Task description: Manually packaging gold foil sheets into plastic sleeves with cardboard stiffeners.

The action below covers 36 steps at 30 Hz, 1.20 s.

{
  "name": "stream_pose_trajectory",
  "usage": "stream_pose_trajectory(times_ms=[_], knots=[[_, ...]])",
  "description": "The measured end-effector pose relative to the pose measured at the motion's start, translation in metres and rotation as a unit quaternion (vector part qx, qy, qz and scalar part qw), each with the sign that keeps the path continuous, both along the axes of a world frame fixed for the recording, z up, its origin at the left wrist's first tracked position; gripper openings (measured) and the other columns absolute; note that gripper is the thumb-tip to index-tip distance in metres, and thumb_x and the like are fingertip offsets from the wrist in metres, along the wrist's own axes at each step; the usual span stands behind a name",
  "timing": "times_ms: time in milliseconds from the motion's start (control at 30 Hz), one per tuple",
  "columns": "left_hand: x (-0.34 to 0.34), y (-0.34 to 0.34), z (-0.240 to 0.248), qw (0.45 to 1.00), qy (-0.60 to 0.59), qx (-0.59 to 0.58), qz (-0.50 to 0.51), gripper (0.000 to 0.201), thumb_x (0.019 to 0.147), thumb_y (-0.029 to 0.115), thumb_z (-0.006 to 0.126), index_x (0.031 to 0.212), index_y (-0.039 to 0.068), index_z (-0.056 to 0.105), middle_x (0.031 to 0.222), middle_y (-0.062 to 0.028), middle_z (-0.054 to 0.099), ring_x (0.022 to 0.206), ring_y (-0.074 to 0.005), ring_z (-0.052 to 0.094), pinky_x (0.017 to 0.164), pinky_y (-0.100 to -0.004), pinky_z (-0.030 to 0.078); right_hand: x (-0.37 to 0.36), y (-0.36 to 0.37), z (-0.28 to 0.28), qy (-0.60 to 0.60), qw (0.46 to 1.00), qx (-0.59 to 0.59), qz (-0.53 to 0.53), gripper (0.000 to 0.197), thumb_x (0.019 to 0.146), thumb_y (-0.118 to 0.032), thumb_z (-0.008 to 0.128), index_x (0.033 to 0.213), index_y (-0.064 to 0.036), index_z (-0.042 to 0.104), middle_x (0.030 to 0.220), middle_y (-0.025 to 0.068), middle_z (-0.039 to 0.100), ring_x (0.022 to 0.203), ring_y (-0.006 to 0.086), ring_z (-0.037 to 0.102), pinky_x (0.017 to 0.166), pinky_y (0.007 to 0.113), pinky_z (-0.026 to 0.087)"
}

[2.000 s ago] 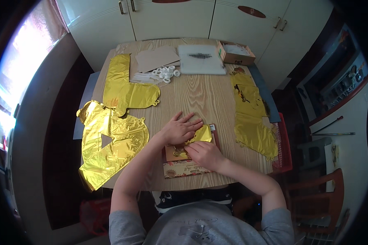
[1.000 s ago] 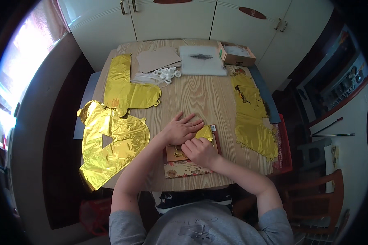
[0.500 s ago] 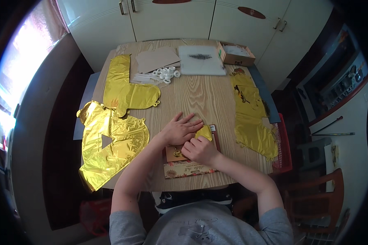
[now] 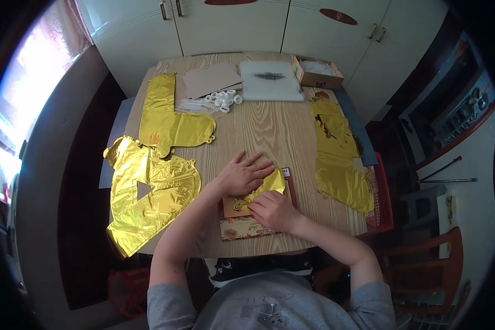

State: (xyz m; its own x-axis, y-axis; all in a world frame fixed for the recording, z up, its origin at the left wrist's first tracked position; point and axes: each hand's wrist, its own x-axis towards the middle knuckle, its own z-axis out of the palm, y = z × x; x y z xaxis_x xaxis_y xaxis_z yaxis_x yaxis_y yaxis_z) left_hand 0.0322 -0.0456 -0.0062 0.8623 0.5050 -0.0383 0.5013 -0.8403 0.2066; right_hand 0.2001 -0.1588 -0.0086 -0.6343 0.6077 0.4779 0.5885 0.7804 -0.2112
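Note:
A small folded gold foil balloon (image 4: 273, 183) lies on a printed card (image 4: 247, 227) with a floral pattern and a dark red edge, near the front of the table. My left hand (image 4: 244, 176) presses flat on the balloon's left part, fingers stretched out and slightly spread. Just nearer to me, my right hand (image 4: 272, 210) is closed, its fingertips curled onto the near edge of the foil. The fingers hide part of that edge. Left of my left forearm lies a large flat gold balloon (image 4: 173, 184) with a triangular opening.
Another flat gold balloon (image 4: 176, 127) lies at the far left, and more gold foil (image 4: 344, 165) along the right edge. Grey-brown cardboard (image 4: 212, 80), white ribbon rolls (image 4: 225, 100), a stack of clear plastic bags (image 4: 270, 91) and an open box (image 4: 318, 74) stand at the back.
My right hand has shifted slightly toward me and to the right, uncovering more of the gold foil. My left hand stays where it was.

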Motion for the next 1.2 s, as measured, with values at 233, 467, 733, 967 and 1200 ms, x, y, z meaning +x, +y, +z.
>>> stream_pose_trajectory(times_ms=[233, 467, 733, 967, 1200], knots=[[0.000, -0.001, 0.000, 1.000, 0.002, 0.013, -0.005, 0.054, 0.098, 0.039, 0.037, 0.150, 0.025, 0.030, 0.156, 0.0003, 0.028, 0.146, -0.0279, 0.016, 0.116, -0.0566, 0.008, 0.008, -0.016, 0.001, -0.047, 0.995, -0.088, -0.013, 0.054, 0.084, -0.038, 0.063, 0.120, 0.0014, 0.057, 0.124, 0.0167, 0.055, 0.120, 0.0306, 0.051, 0.105, 0.043, 0.038], [0.000, -0.004, -0.003, 0.998, -0.018, 0.055, -0.008, 0.053, 0.098, 0.039, 0.037, 0.149, 0.025, 0.032, 0.154, -0.0007, 0.032, 0.145, -0.0278, 0.021, 0.115, -0.0569, 0.013, 0.012, -0.042, 0.012, -0.144, 0.980, -0.135, -0.024, 0.079, 0.087, -0.059, 0.052, 0.135, 0.0035, 0.044, 0.144, 0.0221, 0.039, 0.138, 0.0351, 0.031, 0.115, 0.046, 0.023], [0.009, -0.004, 0.009, 0.994, 0.016, 0.055, -0.099, 0.051, 0.099, 0.036, 0.036, 0.149, 0.026, 0.032, 0.154, 0.0022, 0.032, 0.145, -0.0288, 0.019, 0.117, -0.0555, 0.007, 0.014, -0.040, 0.003, -0.102, 0.986, -0.133, -0.018, 0.076, 0.086, -0.055, 0.056, 0.133, 0.0038, 0.046, 0.143, 0.0223, 0.040, 0.138, 0.0351, 0.033, 0.114, 0.046, 0.024], [0.004, -0.012, 0.007, 0.982, 0.009, 0.005, -0.186, 0.049, 0.099, 0.035, 0.036, 0.147, 0.025, 0.035, 0.154, 0.0036, 0.031, 0.146, -0.0259, 0.018, 0.119, -0.0510, 0.006, 0.018, -0.042, 0.000, -0.046, 0.992, -0.119, -0.004, 0.070, 0.081, -0.048, 0.065, 0.128, 0.0016, 0.049, 0.132, 0.0186, 0.047, 0.128, 0.0335, 0.042, 0.109, 0.046, 0.032], [-0.001, -0.019, 0.010, 0.980, 0.031, 0.008, -0.198, 0.051, 0.098, 0.039, 0.040, 0.147, 0.025, 0.037, 0.154, 0.0019, 0.031, 0.146, -0.0258, 0.017, 0.120, -0.0488, 0.006, 0.020, -0.039, 0.009, 0.016, 0.996, -0.069, -0.045, 0.059, 0.076, -0.043, 0.073, 0.116, -0.0044, 0.052, 0.119, 0.0133, 0.049, 0.118, 0.0305, 0.047, 0.106, 0.046, 0.034]])
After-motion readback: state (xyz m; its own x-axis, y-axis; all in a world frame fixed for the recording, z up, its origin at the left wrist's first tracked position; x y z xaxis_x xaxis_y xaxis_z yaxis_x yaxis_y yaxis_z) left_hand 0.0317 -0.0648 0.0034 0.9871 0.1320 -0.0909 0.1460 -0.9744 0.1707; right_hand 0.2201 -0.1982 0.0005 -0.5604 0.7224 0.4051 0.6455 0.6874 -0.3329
